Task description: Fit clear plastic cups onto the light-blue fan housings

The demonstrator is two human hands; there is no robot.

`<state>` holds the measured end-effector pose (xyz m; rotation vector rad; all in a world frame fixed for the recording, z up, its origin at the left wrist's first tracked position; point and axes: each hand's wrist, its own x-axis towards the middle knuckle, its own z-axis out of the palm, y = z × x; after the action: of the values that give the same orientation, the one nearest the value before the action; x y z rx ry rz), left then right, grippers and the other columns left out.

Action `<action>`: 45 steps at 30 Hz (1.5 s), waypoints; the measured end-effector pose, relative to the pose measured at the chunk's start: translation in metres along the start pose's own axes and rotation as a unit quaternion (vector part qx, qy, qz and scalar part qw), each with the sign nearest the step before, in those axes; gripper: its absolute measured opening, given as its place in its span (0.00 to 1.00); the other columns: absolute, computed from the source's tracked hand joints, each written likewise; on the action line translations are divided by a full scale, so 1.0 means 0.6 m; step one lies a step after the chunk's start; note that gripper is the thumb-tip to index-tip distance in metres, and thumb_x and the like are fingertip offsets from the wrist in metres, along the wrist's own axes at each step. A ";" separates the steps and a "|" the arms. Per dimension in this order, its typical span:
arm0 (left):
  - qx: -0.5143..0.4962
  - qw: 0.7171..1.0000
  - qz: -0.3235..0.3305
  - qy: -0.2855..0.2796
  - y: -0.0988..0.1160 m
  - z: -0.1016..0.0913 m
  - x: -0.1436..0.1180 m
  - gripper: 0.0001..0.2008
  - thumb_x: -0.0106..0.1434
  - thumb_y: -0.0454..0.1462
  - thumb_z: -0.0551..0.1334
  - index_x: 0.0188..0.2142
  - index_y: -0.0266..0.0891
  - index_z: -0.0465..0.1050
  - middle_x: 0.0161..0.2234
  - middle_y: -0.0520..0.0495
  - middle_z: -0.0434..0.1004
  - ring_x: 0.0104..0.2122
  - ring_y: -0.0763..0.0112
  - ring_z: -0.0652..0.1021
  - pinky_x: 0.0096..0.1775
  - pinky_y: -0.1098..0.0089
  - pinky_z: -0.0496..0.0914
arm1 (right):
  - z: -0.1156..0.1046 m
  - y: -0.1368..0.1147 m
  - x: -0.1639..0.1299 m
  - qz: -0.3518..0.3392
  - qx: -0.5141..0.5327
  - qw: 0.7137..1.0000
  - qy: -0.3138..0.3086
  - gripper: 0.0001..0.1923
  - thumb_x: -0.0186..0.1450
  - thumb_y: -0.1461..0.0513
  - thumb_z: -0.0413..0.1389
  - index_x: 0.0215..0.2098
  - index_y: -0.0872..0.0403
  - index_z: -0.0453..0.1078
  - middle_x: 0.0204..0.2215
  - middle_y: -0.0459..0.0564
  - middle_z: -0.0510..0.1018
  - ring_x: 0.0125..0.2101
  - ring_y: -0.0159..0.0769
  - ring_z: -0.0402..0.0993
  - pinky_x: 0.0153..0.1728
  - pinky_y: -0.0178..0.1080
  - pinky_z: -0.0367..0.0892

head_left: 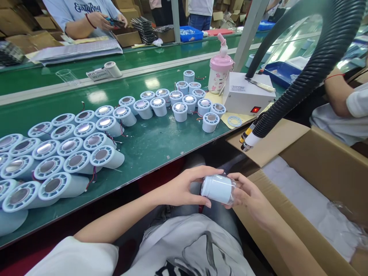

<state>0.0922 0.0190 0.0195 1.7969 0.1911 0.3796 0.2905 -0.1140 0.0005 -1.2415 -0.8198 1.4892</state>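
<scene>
Over my lap I hold a pale blue cylindrical part (217,188) lying sideways. My left hand (184,188) grips its left end, fingers over the top. My right hand (249,195) holds its right end, which looks wrapped in clear film. On the green table (149,147) to the left, several identical cylinders (71,151) lie on their sides in rows, their mirrored faces toward me. Several more cylinders (184,100) stand upright further back.
An open cardboard box (322,168) with white padding stands at my right. A black corrugated hose (304,73) hangs over it. A white control box (247,94) and pink bottle (220,71) stand behind. Other people work across the belt and at far right.
</scene>
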 end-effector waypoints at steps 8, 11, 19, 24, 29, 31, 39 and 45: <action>0.001 1.000 -0.008 -0.006 0.000 -0.001 0.000 0.37 0.53 0.36 0.72 0.61 0.47 0.63 0.60 0.40 0.66 0.60 0.56 0.66 0.58 0.57 0.66 | 0.012 -0.003 0.007 0.045 0.027 0.999 -0.001 0.24 0.61 0.41 0.56 0.37 0.53 0.63 0.22 0.44 0.77 0.21 0.33 0.76 0.20 0.32 0.70; -0.006 1.000 -0.011 -0.010 -0.001 -0.001 0.001 0.37 0.54 0.36 0.71 0.61 0.47 0.63 0.60 0.40 0.65 0.61 0.55 0.66 0.58 0.56 0.65 | 0.020 -0.005 0.010 0.071 0.045 0.996 0.003 0.27 0.59 0.38 0.54 0.34 0.53 0.62 0.19 0.45 0.77 0.16 0.31 0.73 0.15 0.29 0.66; -0.030 0.999 0.009 -0.014 -0.006 0.000 0.001 0.38 0.52 0.35 0.73 0.61 0.50 0.64 0.62 0.41 0.63 0.62 0.56 0.64 0.57 0.59 0.66 | 0.026 -0.008 0.014 0.175 0.094 0.980 -0.013 0.35 0.53 0.34 0.54 0.30 0.58 0.69 0.15 0.47 0.75 0.11 0.26 0.68 0.10 0.24 0.59; -0.020 1.000 0.021 -0.010 -0.011 0.001 -0.001 0.38 0.52 0.36 0.73 0.61 0.50 0.64 0.63 0.39 0.61 0.62 0.53 0.64 0.57 0.56 0.67 | 0.021 -0.003 0.012 0.203 0.121 0.970 -0.064 0.35 0.61 0.36 0.45 0.25 0.58 0.70 0.15 0.47 0.73 0.10 0.24 0.67 0.08 0.23 0.54; -0.014 1.000 -0.002 -0.008 -0.004 0.004 -0.001 0.35 0.53 0.36 0.72 0.60 0.49 0.65 0.59 0.40 0.65 0.60 0.54 0.66 0.51 0.61 0.72 | 0.018 -0.001 0.015 0.247 0.143 0.955 -0.081 0.36 0.68 0.39 0.35 0.31 0.57 0.71 0.13 0.47 0.72 0.08 0.24 0.64 0.07 0.22 0.50; -0.012 1.000 -0.021 -0.001 0.002 0.007 -0.002 0.34 0.54 0.37 0.71 0.59 0.48 0.65 0.57 0.40 0.67 0.56 0.56 0.69 0.48 0.64 0.73 | 0.018 0.003 0.016 0.264 0.126 0.953 -0.081 0.38 0.68 0.39 0.32 0.34 0.58 0.70 0.12 0.46 0.71 0.08 0.24 0.63 0.07 0.22 0.49; -0.061 0.991 -0.116 0.034 0.017 0.012 -0.006 0.32 0.56 0.40 0.69 0.58 0.44 0.63 0.51 0.42 0.70 0.46 0.63 0.75 0.43 0.65 0.75 | 0.006 0.024 -0.008 -0.201 -0.213 0.956 0.038 0.37 0.60 0.41 0.56 0.60 0.48 0.55 0.58 0.60 0.66 0.52 0.48 0.71 0.45 0.46 0.74; -0.088 0.988 -0.124 0.005 0.015 0.007 -0.005 0.32 0.57 0.43 0.68 0.60 0.44 0.63 0.47 0.43 0.73 0.37 0.67 0.77 0.37 0.68 0.74 | -0.006 0.018 -0.016 -0.356 -0.388 0.850 0.008 0.31 0.64 0.68 0.59 0.60 0.36 0.60 0.62 0.46 0.65 0.60 0.42 0.63 0.58 0.45 0.64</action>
<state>0.0902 0.0117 0.0270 1.5746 0.3735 0.2196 0.2912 -0.1262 -0.0073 -1.2692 -1.7463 0.5237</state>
